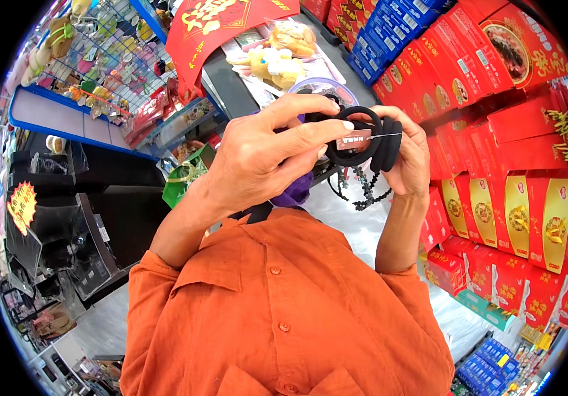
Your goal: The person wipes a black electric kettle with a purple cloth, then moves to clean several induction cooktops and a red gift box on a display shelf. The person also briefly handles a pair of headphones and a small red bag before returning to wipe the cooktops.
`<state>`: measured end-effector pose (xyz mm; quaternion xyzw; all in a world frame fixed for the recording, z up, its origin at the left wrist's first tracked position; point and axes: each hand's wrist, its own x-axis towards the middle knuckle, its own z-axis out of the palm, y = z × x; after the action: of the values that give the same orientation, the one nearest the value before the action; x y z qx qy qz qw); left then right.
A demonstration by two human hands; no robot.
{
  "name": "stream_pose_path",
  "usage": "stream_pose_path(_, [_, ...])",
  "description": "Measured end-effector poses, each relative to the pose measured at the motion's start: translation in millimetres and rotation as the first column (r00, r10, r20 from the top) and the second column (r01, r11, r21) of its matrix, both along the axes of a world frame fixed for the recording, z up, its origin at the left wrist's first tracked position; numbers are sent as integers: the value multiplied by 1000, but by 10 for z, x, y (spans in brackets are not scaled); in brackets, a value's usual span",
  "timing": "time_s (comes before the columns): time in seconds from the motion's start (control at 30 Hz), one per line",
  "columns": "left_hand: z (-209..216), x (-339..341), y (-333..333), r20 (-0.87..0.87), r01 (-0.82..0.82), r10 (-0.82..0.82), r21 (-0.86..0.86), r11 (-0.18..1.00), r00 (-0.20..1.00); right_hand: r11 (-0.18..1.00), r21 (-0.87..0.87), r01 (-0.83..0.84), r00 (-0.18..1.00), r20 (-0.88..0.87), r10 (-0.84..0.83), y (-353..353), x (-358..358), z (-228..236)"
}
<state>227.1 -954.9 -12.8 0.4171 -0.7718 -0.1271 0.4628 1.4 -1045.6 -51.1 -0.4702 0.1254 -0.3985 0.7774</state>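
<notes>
Right grip [412, 160] curled round one bundle of black ring-shaped fabric hair bands [389, 148], left grip [264, 145] pinching its front loop [354, 162], two yellowish plush toys [275, 66] beyond.

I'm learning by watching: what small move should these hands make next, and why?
Perhaps ease the front loop aside with the left hand while the right hand steadies the black bands: a small tag shows through the loop, and the left fingertips are close by.

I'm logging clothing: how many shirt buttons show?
3, down the front of the orange shirt: an upper button, a middle button and a lower button at the picture's bottom edge. More may be hidden.
</notes>
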Motion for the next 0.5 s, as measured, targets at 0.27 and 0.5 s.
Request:
stream_pose_path(0.27, [-7, -145, -141, 153, 75, -54, -135, 988, 987, 998, 41, -38, 999, 19, 37, 9, -114, -64])
stream_pose_path(0.5, [-36, -124, -270, 158, 74, -32, -266, 961, 987, 997, 70, -26, 998, -54, 30, 72, -58, -23])
